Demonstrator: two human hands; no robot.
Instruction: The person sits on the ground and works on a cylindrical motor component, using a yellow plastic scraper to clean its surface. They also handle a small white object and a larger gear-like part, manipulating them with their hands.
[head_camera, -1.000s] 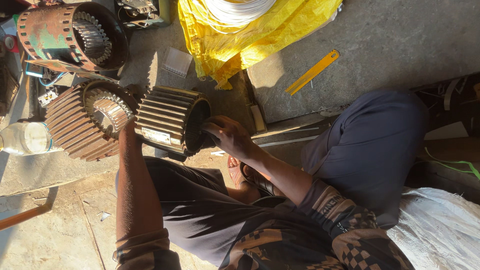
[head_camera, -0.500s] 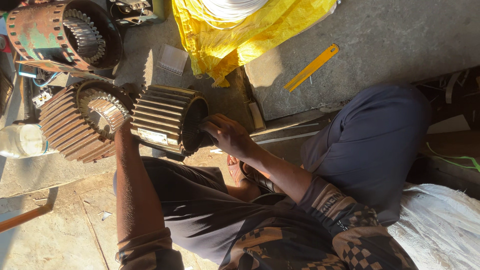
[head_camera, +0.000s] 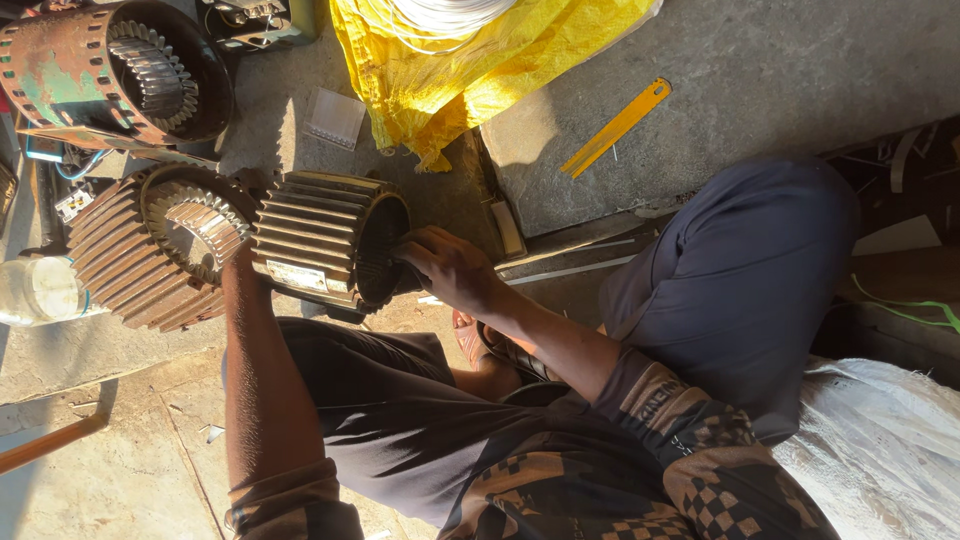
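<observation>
Rough concrete floor (head_camera: 800, 70), dusty and stained, lit by hard low sun with deep shadows. The person sits on it, knees up, in dark trousers and a checked shirt.

A ribbed motor casing (head_camera: 320, 240) lies on its side on the floor between the legs. Its long axis runs roughly left to right in the view, with the open end turned toward the person's right hand (head_camera: 450, 268). That hand's fingers reach into the open mouth, curled against the inner rim; whether the grip is closed on anything inside cannot be told. The left forearm runs up behind the casing. The left hand itself is hidden behind it, so its grip cannot be judged.

Just beside the casing, touching or nearly so, lies a second ribbed casing (head_camera: 150, 250), open end up. A third, rusty and green-painted (head_camera: 110, 70), sits further off. A yellow sack (head_camera: 500, 50) holding white wire lies near, and a yellow ruler (head_camera: 615, 127) rests well apart on the floor.
</observation>
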